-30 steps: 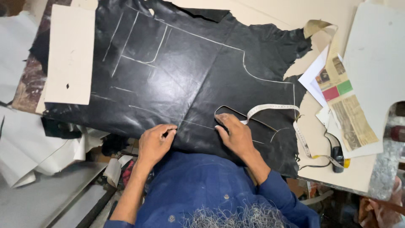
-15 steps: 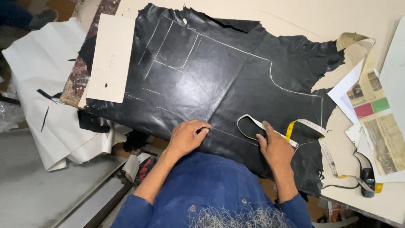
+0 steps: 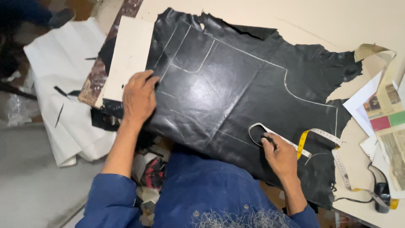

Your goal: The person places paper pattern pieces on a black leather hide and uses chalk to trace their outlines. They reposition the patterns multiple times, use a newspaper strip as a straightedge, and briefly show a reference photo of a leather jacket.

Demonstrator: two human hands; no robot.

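Head view, work piece: a black leather hide [image 3: 236, 97] lies spread flat on the pale bench [image 3: 337, 21], marked with light chalk outlines; its near edge hangs over the bench edge toward the person.
Head view, left hand: the left hand [image 3: 138, 98] lies palm down on the hide's left margin, just beside a cream card pattern [image 3: 126, 59] that overlaps the hide. Grip: fingers spread flat and pressing, holding nothing.
Head view, right hand: the right hand [image 3: 280, 154] rests on the hide's near right part, fingertips pinching a loop of the measuring tape [image 3: 295, 141]. Grip: narrow, closed on the tape.
Head view, surroundings: printed papers [image 3: 388, 126] lie at the right bench edge; white sheets [image 3: 63, 84] lie on the floor to the left.
Judgement, method: the hide appears to be under smoothing or positioning. Even downward pressure from the left palm, with the right hand anchoring the opposite side, should keep the chalk lines undistorted.
Judgement, risk: the overhanging edge may drag the hide off position; the tape may smudge chalk.
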